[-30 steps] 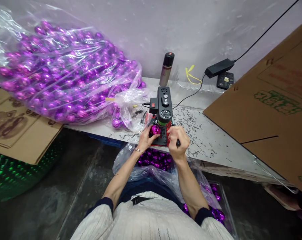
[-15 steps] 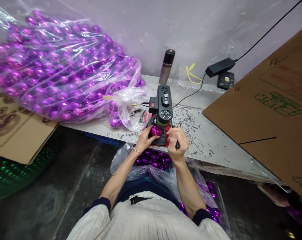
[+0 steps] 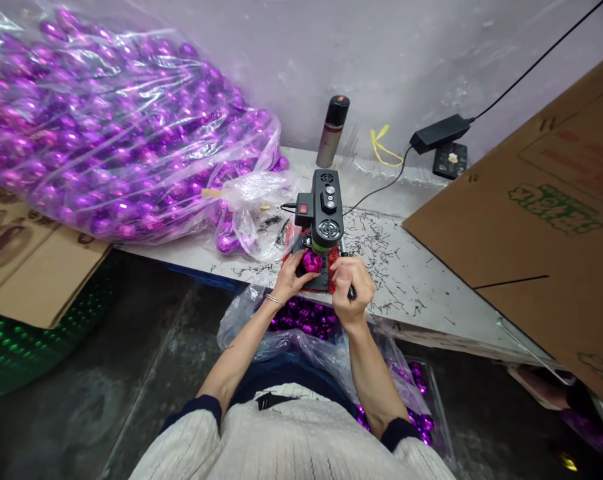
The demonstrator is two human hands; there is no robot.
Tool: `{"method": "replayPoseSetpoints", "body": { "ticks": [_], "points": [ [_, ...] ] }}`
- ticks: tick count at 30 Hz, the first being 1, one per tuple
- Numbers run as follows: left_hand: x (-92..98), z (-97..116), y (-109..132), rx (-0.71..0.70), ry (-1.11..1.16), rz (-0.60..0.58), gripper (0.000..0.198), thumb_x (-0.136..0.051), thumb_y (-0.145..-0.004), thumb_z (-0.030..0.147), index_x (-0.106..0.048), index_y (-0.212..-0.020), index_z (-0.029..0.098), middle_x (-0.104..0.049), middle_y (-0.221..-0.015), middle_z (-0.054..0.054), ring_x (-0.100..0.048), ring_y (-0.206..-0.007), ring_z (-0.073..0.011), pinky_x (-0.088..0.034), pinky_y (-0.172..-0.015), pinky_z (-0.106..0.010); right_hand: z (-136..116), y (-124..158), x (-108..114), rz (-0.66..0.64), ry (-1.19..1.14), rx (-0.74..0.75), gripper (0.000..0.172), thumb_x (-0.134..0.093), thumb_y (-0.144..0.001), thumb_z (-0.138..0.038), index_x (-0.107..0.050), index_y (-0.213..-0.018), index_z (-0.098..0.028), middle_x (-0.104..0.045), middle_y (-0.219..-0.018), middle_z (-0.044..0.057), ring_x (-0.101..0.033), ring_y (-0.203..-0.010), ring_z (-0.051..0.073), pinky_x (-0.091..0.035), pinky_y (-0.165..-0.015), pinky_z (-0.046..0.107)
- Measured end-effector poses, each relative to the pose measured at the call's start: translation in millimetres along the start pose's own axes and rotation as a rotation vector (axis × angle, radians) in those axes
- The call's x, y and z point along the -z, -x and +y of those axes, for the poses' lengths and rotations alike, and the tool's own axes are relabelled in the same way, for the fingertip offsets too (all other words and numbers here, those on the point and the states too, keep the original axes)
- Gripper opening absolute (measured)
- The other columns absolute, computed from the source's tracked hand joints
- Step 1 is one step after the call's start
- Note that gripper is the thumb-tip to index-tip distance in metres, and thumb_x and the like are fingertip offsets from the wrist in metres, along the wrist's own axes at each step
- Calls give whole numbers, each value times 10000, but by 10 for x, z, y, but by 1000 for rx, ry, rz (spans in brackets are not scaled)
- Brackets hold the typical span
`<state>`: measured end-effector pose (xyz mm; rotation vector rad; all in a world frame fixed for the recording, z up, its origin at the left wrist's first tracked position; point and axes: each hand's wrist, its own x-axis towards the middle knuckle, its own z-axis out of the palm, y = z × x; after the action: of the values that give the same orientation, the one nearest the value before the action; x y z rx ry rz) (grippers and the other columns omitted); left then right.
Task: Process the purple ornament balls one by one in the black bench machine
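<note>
My left hand (image 3: 290, 280) grips a shiny magenta bauble (image 3: 312, 261) between thumb and fingers. The bauble is just below the front of a black bench-top press (image 3: 327, 210), over its dark base plate (image 3: 315, 283); whether it touches the plate I cannot tell. My right hand (image 3: 354, 287) is wrapped round the black-gripped lever (image 3: 352, 292) on the press's right side. Under the base lies red material (image 3: 332, 267). Below the table edge, an open clear bag (image 3: 246, 327) holds many purple baubles (image 3: 308, 319).
A huge clear sack of purple baubles (image 3: 131, 147) leans on the left of the table. Behind the press stand a spray can (image 3: 332, 131), a power adapter (image 3: 440, 135) and a phone (image 3: 450, 161). A cardboard box (image 3: 541, 220) rises at right. Black scraps (image 3: 381, 260) litter the tabletop.
The camera view has shifted slightly. Both hands stay where they were, the left on the bauble and the right on the lever; the bauble looks slightly turned.
</note>
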<state>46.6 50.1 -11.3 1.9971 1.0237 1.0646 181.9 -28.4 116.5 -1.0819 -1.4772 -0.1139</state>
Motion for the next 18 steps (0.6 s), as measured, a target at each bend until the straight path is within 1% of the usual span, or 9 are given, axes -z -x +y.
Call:
{"method": "replayPoseSetpoints", "body": {
  "ticks": [6, 12, 18],
  "points": [
    [-26, -10, 19, -14, 1, 8, 670, -734, -882, 519, -535, -1427, 185, -638, -1381, -172, -614, -1299, -308, -485, -1119, -490, 68, 146, -72, 41, 4, 6, 246, -448, -975, -145, -549, -768, -231, -631, -735, 12, -627, -695, 154, -487, -636, 312],
    [-26, 7, 21, -15, -23, 23, 646, -726, -889, 514, -545, -1414, 183, -646, -1364, -173, -622, -1284, -312, -493, -1108, -491, 219, 368, -181, 91, -31, 26, 233, -429, -996, -195, -543, -796, -230, -630, -780, 24, -630, -699, 153, -497, -604, 300],
    [-32, 1, 26, -14, -23, 22, 646, -732, -885, 514, -547, -1410, 187, -650, -1354, -170, -625, -1279, -315, -498, -1102, -498, 324, 448, -231, 127, -65, 27, 250, -429, -1007, -264, -534, -782, -236, -631, -777, 27, -598, -677, 167, -498, -666, 350]
  ]
}}
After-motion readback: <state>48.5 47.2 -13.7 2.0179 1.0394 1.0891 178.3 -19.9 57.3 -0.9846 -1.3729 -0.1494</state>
